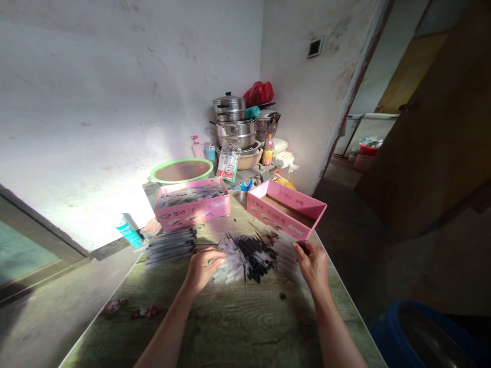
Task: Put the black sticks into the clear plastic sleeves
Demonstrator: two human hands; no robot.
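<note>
Working at the wood-patterned table (261, 317), 2 bare hands flanked a heap of slim black pieces (255, 258), used here as landmark. White pieces (230, 266) lay against the heap's left side. Left hand (203, 268): just left of the heap, by the edge of the white pieces, thumb and forefinger tips close together; could not tell whether they pinched anything. Right hand (312, 260): right of the heap, beside a spread of pale tubes (289, 258), fingers curled in; could not tell what, if anything, they gripped.

Progress, by judgement: partway. Left of the heap, pen-like sticks (171, 248) lay side by side in a rough row, seemingly finished. Behind the heap to the left, the filled pink box (192, 217) held many similar pale sticks (192, 193). Behind it to the right, the second pink box (280, 221) showed its brown bottom. Probably left to handle: the heap, white pieces and pale tubes, all outside the boxes. Blur prevented a count.
</note>
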